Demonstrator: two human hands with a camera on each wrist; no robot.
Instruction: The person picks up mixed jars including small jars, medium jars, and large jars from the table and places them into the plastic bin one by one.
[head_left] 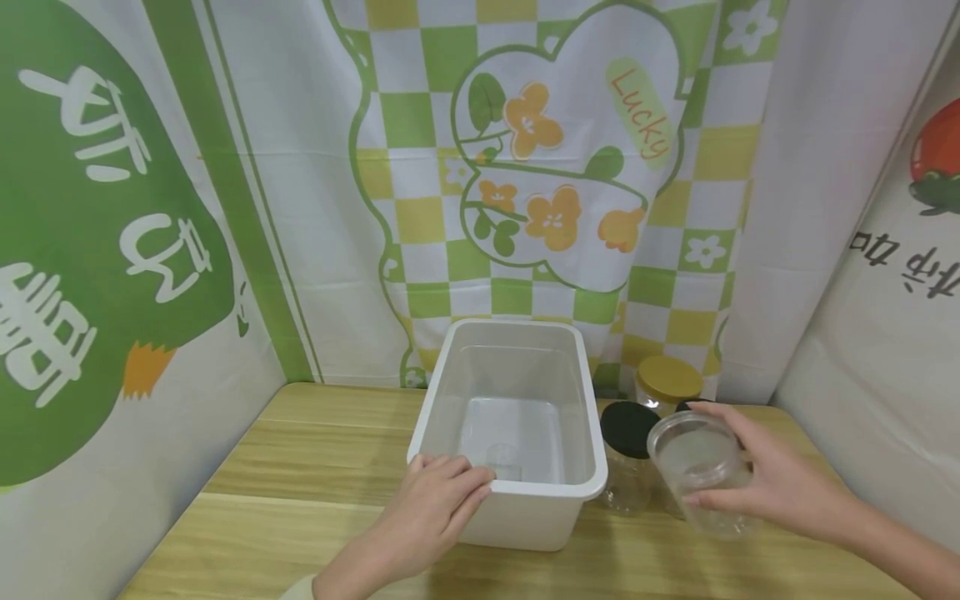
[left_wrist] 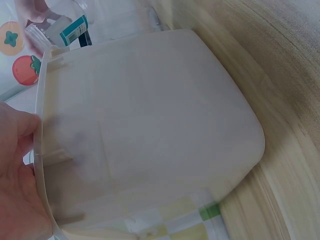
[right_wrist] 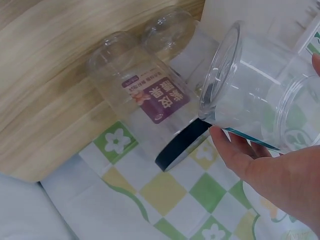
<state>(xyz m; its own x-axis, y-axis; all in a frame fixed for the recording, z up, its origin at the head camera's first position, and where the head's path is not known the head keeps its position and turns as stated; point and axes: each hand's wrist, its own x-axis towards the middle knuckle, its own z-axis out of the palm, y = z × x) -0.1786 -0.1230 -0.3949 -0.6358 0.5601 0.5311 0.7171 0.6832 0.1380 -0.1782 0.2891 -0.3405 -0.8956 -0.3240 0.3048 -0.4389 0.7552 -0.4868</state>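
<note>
My left hand grips the near rim of a white plastic bin, its fingers bent over the edge at the left front corner. To the right of the bin, my right hand holds a clear plastic jar around its side. No lid covers this jar, and it tilts in the air in front of other jars. A teal-edged label shows on it in the left wrist view. Deep in the bin, near its front wall, a faint transparent round shape shows.
Beside the bin on the wooden table stand a black-lidded jar and a yellow-lidded jar. One jar bears a purple label in the right wrist view. A patterned cloth hangs close behind the bin.
</note>
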